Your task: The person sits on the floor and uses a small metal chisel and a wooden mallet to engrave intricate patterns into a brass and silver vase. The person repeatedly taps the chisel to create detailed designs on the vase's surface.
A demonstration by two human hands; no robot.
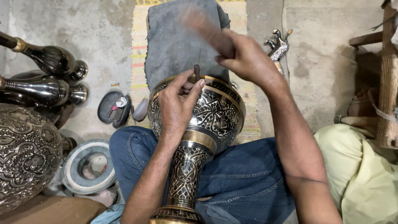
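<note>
No signs or screens show, and only one thing bears what looks like a label. On the bare concrete floor just left of the striped mat's left edge lies a small dark oval case (114,108), open. Inside it sits a small white label (121,102) with a touch of red, squarish and tilted, toward the case's right side. Whether it is stuck on or loose cannot be told.
</note>
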